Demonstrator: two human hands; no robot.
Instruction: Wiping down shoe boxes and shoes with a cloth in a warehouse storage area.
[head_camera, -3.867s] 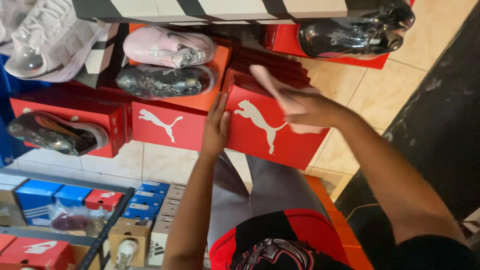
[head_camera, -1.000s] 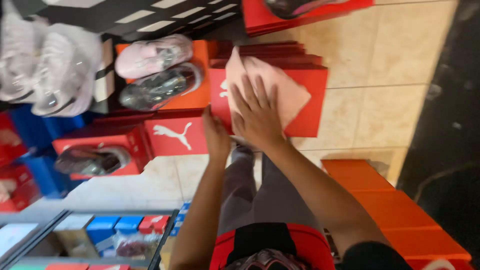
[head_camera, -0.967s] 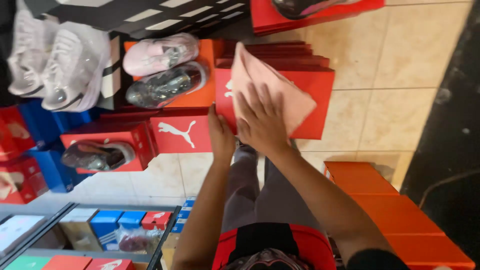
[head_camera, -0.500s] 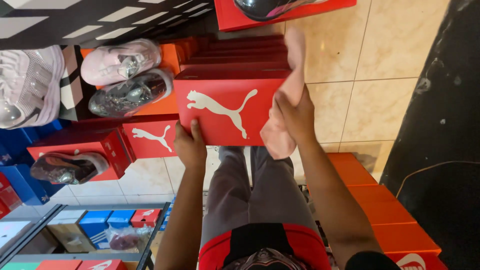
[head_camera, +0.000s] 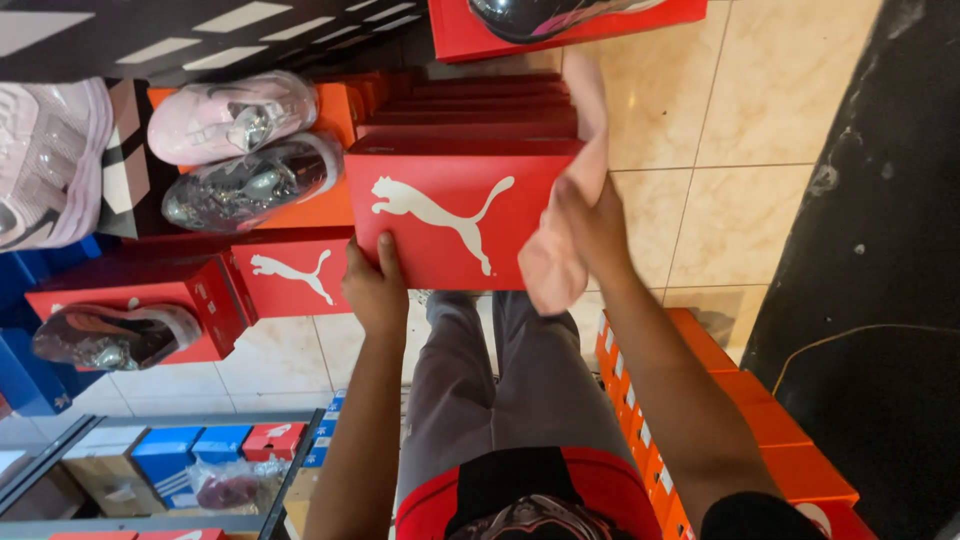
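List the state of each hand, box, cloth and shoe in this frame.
left hand: grips the lower left corner of the red box.
right hand: presses a pink cloth to the box's right end.
red box: shut, held tilted up.
pink shoe: wrapped, lying on an orange box.

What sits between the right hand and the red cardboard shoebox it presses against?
In the head view, a pale pink cloth lies between the right hand and the side of the red cardboard shoebox; the left hand grips the box bare.
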